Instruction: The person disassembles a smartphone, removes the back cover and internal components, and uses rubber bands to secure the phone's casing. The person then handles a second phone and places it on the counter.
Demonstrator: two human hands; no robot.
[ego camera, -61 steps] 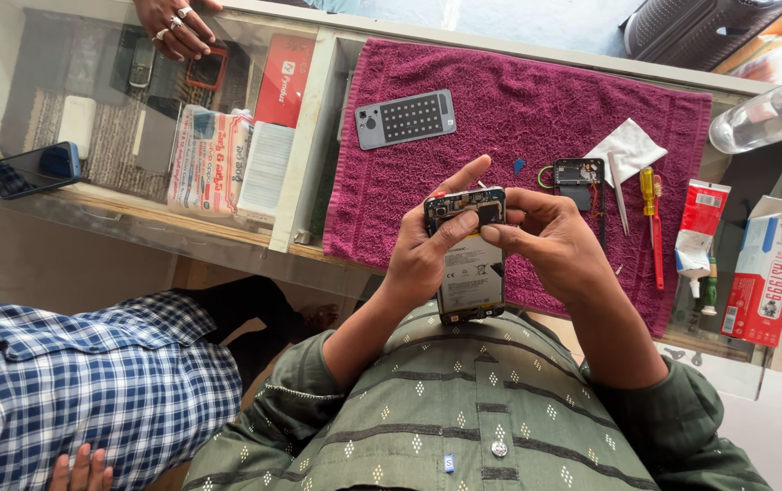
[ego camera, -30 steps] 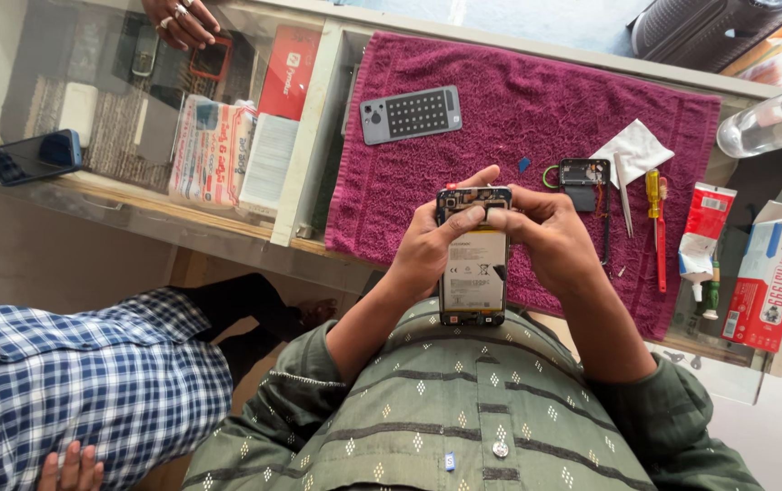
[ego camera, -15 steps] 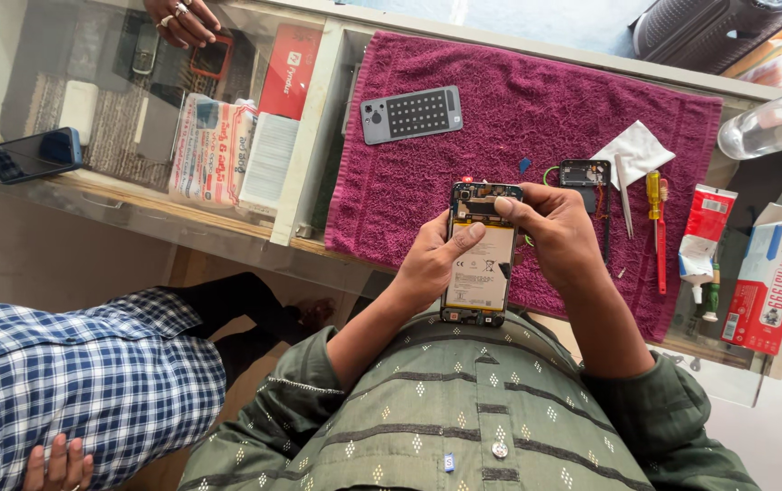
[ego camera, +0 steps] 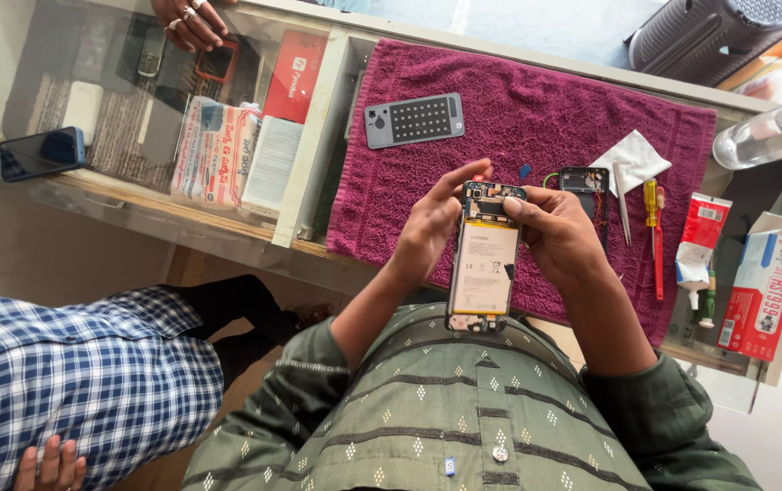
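While both hands, left (ego camera: 427, 227) and right (ego camera: 559, 232), clamp the opened phone (ego camera: 484, 259), a glass display case (ego camera: 182, 109) holds phones and boxes.

Rough maroon cloth towel (ego camera: 536, 100), glossy glass counter (ego camera: 118, 195) — probably

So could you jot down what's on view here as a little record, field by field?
Left hand: grips the left edge of the opened phone
Right hand: holds the right edge, fingers on its top part
Phone: back off, pale battery showing, held above the lap
Surface: maroon towel on a glass counter
On towel: grey back cover, yellow-handled screwdriver, tweezers, white cloth
Nearby: a person in a blue checked shirt
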